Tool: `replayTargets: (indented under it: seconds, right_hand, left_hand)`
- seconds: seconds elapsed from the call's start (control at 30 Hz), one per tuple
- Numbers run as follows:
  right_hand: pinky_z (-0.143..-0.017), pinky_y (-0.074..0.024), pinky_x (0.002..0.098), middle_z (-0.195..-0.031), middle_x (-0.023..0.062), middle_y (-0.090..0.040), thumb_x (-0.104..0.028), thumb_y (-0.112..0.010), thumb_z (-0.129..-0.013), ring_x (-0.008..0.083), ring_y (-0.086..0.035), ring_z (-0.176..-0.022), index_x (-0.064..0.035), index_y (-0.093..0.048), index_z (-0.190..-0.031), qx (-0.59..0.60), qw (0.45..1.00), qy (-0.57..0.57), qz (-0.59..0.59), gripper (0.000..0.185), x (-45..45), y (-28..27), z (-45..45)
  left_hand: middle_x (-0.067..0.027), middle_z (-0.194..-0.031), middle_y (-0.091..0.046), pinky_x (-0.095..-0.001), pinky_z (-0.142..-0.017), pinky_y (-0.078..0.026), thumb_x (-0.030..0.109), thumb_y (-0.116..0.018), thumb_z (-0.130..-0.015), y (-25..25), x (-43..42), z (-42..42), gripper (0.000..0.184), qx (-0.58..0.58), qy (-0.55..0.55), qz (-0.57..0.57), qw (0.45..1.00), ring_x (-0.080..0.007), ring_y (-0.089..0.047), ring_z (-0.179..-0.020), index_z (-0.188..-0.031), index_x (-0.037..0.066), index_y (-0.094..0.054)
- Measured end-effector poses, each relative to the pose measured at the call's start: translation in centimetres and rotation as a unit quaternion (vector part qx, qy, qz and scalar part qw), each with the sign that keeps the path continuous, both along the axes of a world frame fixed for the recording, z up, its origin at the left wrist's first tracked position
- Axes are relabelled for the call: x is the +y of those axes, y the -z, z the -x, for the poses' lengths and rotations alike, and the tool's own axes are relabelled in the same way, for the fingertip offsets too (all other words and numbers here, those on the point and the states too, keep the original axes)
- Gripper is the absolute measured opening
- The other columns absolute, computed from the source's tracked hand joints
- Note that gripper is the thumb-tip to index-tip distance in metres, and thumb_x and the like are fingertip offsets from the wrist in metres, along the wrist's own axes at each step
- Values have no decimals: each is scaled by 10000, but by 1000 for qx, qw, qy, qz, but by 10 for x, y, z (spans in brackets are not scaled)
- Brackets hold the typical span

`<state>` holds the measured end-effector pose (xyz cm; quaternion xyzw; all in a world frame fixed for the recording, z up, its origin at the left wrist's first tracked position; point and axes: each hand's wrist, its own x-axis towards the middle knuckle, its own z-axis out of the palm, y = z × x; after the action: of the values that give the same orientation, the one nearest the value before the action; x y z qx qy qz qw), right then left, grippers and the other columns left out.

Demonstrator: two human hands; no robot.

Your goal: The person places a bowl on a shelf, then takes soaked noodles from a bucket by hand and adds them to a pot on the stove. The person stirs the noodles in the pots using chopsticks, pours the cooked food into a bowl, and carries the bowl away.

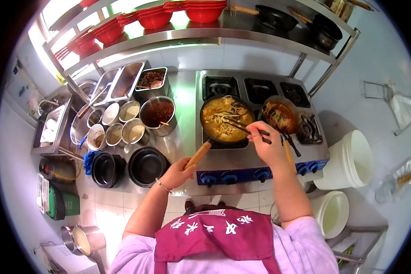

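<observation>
The left hand (pixel 178 175) is closed on the wooden handle (pixel 198 155) of the near pan (pixel 207 133), which sits on the front left burner of the stove (pixel 236 158). The handle slants up and right from that grip to the pan's lower rim, so the pan lies forward and to the right of it. The right hand (pixel 266 138) pinches dark chopsticks (pixel 235 124), its grip just beyond the pan's lower right edge. Their long axis runs left and slightly forward, tips in the noodles (pixel 223 117) near the middle; the right hand is thus nearer to the food. Just right of the pan sits a second pan (pixel 276 97) of reddish food, its handle (pixel 288 152) pointing back beside the right wrist, a dark utensil (pixel 293 146) next to it; these crowd the right hand's side. Left of the stove, on the counter (pixel 185 86), stand a sauce pot (pixel 162 131) and two black pots (pixel 131 165), the closer one just beside the left hand. The far burners lie beyond both pans.
</observation>
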<state>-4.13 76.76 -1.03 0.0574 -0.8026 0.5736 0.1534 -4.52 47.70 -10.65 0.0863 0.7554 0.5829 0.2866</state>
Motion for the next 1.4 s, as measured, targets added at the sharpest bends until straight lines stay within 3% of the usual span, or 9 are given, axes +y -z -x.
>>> replayTargets:
  seconds: [0.13, 0.27, 0.47, 0.6, 0.7, 1.03, 1.23, 1.37, 1.4]
  right_hand:
    - [-610, -478, 220, -792, 36, -594, -127, -566, -910, 101, -588, -669, -10, -600, -923, -35, 998, 55, 8, 123, -3, -16, -6]
    - [-583, -522, 253, -822, 74, -612, -214, -477, -961, 131, -619, -633, 5, -592, -955, -78, 989, 107, 69, 248, 1, -18, -5]
    - [-556, -544, 292, -866, 110, -596, -235, -428, -976, 177, -631, -604, -3, -546, -1004, -129, 968, 173, 131, 262, -11, 29, 15]
    - [-547, -548, 321, -802, 121, -581, -296, -402, -981, 217, -634, -595, -1, -526, -941, -72, 931, 265, 240, 321, -19, 51, 20]
    - [-552, -553, 332, -788, 146, -589, -330, -411, -975, 261, -640, -608, -14, -496, -922, -32, 871, 343, 351, 332, -18, 67, 16]
    - [-591, -575, 300, -792, 162, -601, -369, -395, -974, 258, -656, -685, -5, -497, -909, -27, 762, 384, 521, 383, -9, 96, 1]
    - [-606, -576, 277, -811, 158, -592, -379, -401, -970, 252, -655, -739, -5, -497, -920, -34, 728, 367, 577, 389, -5, 92, -6]
    - [-597, -573, 290, -792, 149, -596, -360, -402, -973, 249, -656, -697, -6, -497, -920, -18, 725, 379, 575, 370, -6, 80, -12]
    - [-587, -570, 297, -788, 145, -599, -344, -403, -975, 247, -654, -670, -1, -502, -917, 5, 768, 382, 515, 362, -8, 76, -14]
  left_hand:
    - [-38, -801, -571, -248, -655, -472, 262, -555, -902, 2, -13, 6, 433, 0, 49, 9, 999, -99, -569, -697, -1191, -52, -478]
    - [-39, -802, -582, -246, -650, -463, 270, -557, -903, 0, -26, 10, 452, -3, 103, -25, 994, -101, -566, -712, -1210, -50, -466]
    - [-47, -817, -589, -252, -657, -465, 268, -565, -905, 3, -36, 21, 481, -13, 165, -47, 985, -108, -570, -712, -1235, -55, -430]
    - [-54, -823, -594, -255, -654, -466, 267, -561, -909, 7, -37, 26, 481, -14, 187, -58, 980, -113, -574, -713, -1233, -60, -420]
    - [-62, -831, -596, -257, -653, -469, 262, -557, -910, 6, -37, 28, 466, -16, 198, -45, 979, -117, -579, -715, -1218, -63, -428]
    - [-70, -823, -594, -270, -654, -475, 249, -555, -906, -5, -34, 29, 411, -11, 211, -30, 977, -128, -582, -711, -1163, -56, -457]
    - [-64, -785, -591, -263, -649, -468, 244, -541, -910, -1, -35, 28, 391, -16, 210, -34, 977, -127, -579, -702, -1151, -53, -461]
    - [-65, -781, -591, -262, -650, -468, 245, -538, -910, 0, -35, 27, 387, -14, 207, -36, 978, -129, -579, -702, -1143, -54, -462]
    - [-65, -781, -591, -262, -650, -468, 245, -538, -910, 1, -35, 26, 387, -15, 206, -36, 978, -129, -579, -702, -1143, -54, -462]
